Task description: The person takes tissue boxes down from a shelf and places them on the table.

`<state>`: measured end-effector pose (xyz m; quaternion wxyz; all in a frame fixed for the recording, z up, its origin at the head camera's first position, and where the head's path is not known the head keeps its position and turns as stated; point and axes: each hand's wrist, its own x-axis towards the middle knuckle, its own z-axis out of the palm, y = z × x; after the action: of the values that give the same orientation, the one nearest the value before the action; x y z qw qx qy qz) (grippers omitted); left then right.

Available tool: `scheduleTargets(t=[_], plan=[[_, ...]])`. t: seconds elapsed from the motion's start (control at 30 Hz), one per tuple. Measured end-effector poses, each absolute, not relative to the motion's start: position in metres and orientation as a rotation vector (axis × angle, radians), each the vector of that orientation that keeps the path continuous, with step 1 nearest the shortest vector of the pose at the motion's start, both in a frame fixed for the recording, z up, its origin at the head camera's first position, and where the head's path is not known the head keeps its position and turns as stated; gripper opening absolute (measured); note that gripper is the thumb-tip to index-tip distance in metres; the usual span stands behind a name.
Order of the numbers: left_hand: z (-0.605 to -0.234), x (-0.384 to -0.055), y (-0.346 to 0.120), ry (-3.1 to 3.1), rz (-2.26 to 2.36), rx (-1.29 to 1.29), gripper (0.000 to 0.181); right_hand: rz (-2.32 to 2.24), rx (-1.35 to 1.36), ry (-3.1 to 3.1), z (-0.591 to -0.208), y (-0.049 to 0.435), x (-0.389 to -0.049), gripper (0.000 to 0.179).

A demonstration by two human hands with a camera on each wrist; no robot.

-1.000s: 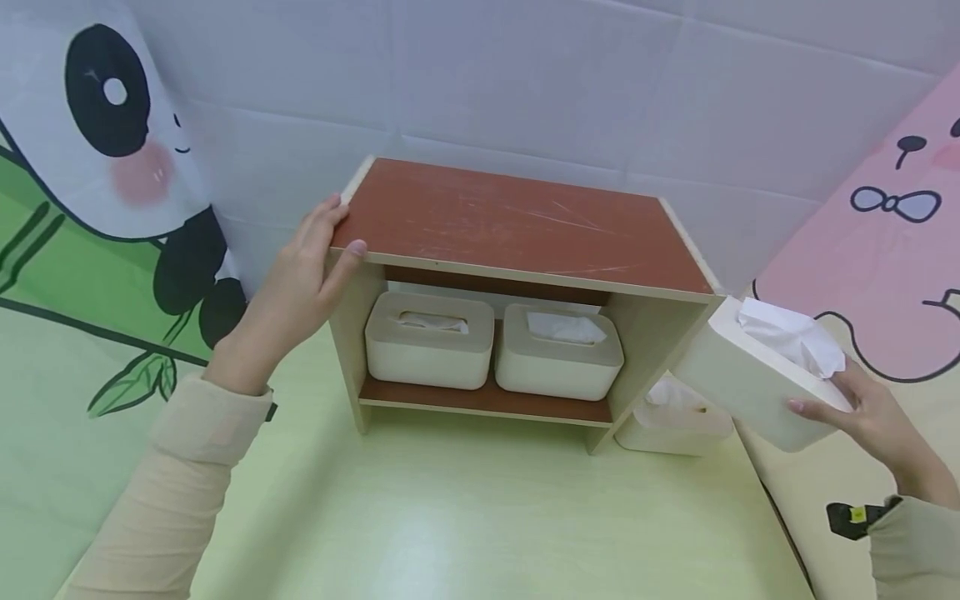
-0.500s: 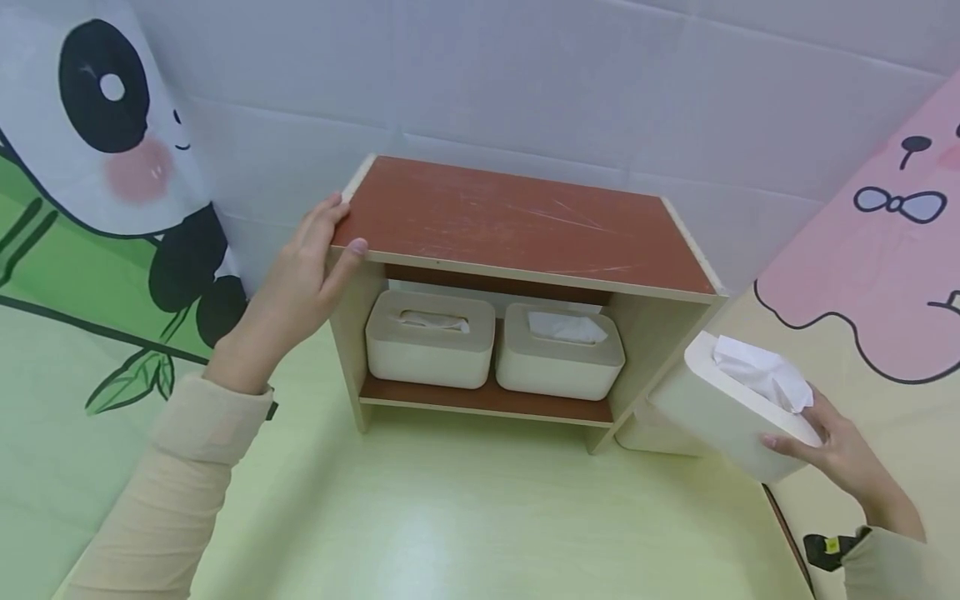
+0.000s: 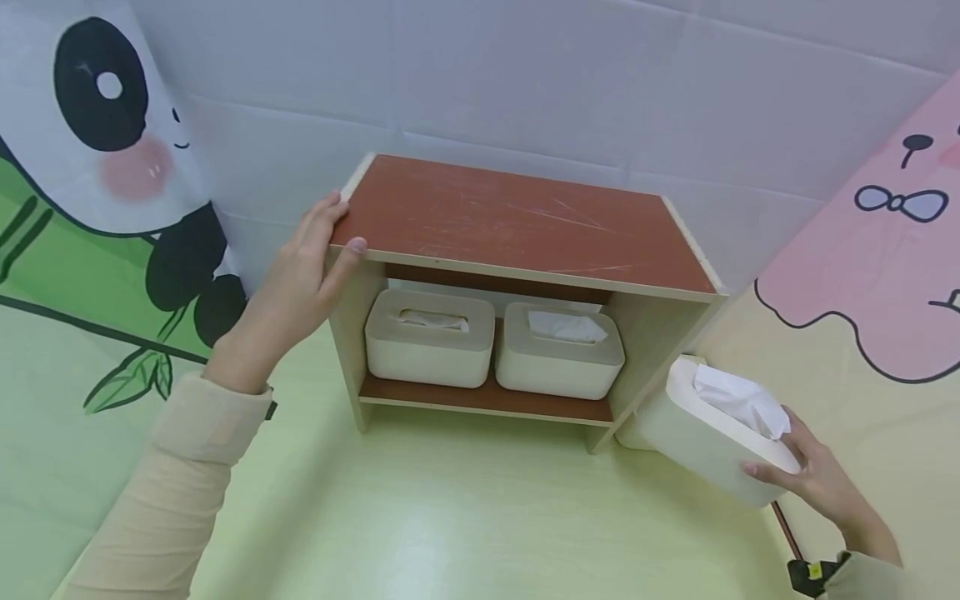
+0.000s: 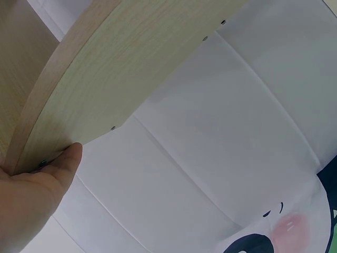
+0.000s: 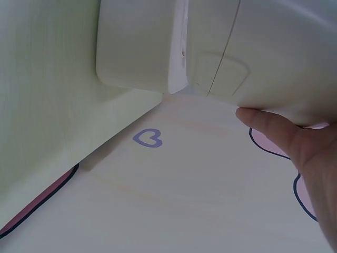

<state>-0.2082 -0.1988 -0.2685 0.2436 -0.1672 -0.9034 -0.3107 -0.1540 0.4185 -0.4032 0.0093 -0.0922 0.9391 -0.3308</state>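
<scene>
My right hand (image 3: 828,487) grips a cream tissue box (image 3: 708,437) by its right end, tilted, with white tissue standing out of its top. In the right wrist view the thumb (image 5: 271,126) presses the held box (image 5: 284,58). My left hand (image 3: 285,296) rests on the upper left corner of a small wooden shelf (image 3: 525,221), its fingers along the side edge and the thumb at the front edge. Two similar tissue boxes, a left one (image 3: 429,358) and a right one (image 3: 558,371), sit side by side inside the shelf.
Another tissue box (image 3: 632,435) stands right of the shelf, mostly hidden behind the held one. Everything stands on a pale table (image 3: 480,508). A white cloth wall (image 3: 510,83) rises behind, with panda and pink cartoon prints at the sides.
My right hand has carried the tissue box left and down, toward the table right of the shelf, covering more of the box behind. The left hand has stayed on the shelf corner.
</scene>
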Motion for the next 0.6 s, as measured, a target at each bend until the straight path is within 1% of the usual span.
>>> scheduleTargets(t=[0.43, 0.6], plan=[[-0.269, -0.207, -0.198, -2.467, -0.839, -0.452, 0.062, -1.062, -0.293, 2.863, -0.422, 0.409, -0.141, 0.085], [-0.268, -0.207, -0.199, -2.458, -0.833, -0.456, 0.062, -1.030, -0.283, 2.894, -0.431, 0.408, -0.135, 0.090]])
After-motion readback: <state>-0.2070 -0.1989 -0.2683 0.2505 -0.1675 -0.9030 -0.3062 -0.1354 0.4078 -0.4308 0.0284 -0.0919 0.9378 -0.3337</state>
